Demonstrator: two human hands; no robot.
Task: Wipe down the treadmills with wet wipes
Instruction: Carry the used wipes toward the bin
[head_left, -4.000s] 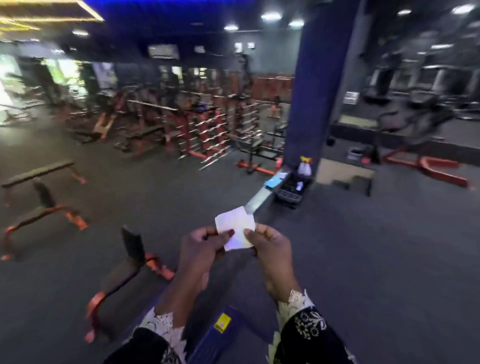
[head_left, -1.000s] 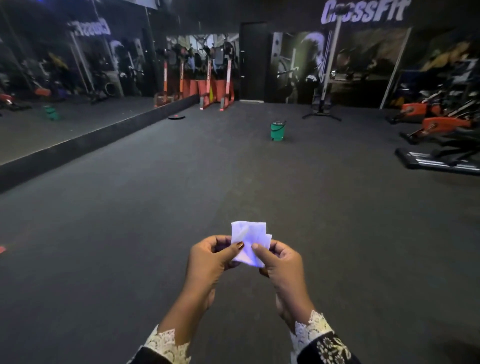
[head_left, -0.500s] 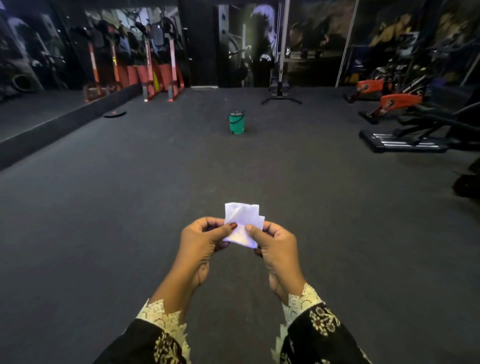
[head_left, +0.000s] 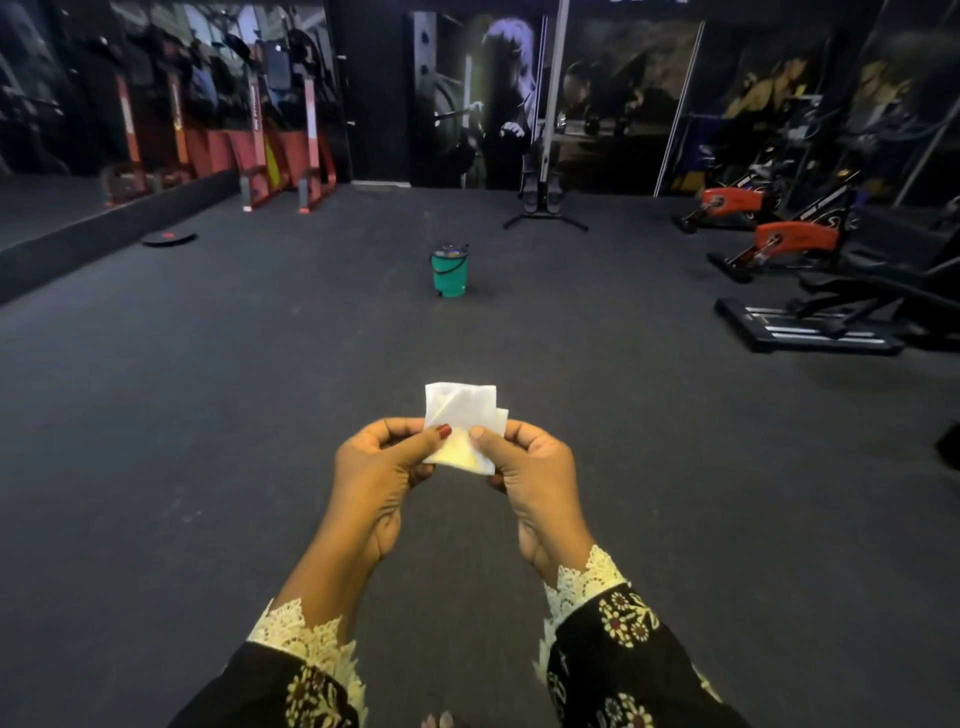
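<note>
A folded wet wipe (head_left: 460, 410) is held up on the near side of the green bucket (head_left: 450, 273), well apart from it and almost in line with it. The wipe is thin, white and soft-looking, folded into a rough square, with one layer's corner slipping out at the right (a yellowish tinge is seen on its lower part). Its lower edge is pinched between the thumb and curled fingers of the left hand (head_left: 379, 467) and in the same way by the right hand (head_left: 535, 467), the two thumb tips nearly meeting on its face. Both wrists are covered by black sleeves (head_left: 613, 639) printed with pale flowers and edged in cream lace.

The bucket is round and smooth, with a dark handle hung down its front, and is set upright on the dark, matte, finely grained floor (head_left: 208, 389). Well to the right of the bucket a low black machine base (head_left: 805, 327) with pale stripes is seen. To the bucket's left a flat black disc (head_left: 169, 237) lies on the floor.

Compared with half a second before, the bucket is seen lower in the view and larger; the two-handed pinch is unchanged.
</note>
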